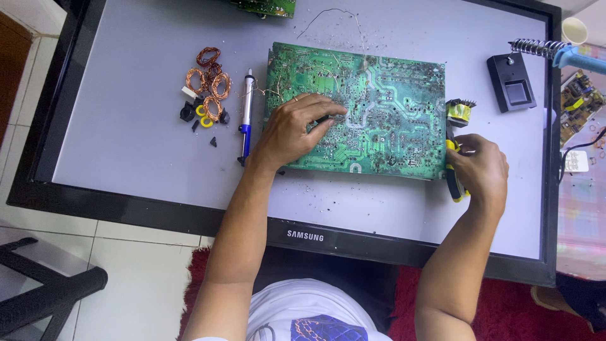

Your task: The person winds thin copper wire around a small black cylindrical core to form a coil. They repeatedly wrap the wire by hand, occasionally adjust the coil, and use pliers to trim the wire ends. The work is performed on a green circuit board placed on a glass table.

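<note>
Green circuit board (379, 107) flat, long axis left-right; left hand (293, 129) atop.

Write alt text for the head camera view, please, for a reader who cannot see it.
A person's left hand presses on a green circuit board lying solder side up on a flat screen panel, while the right hand holds yellow-handled pliers at the board's right edge. Copper wire coils and a desoldering pump lie to the left.

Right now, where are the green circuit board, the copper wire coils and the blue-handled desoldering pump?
green circuit board (391, 107), head view, on its bare middle.
copper wire coils (208, 85), head view, on the pile's centre.
desoldering pump (246, 117), head view, on its barrel.
</note>
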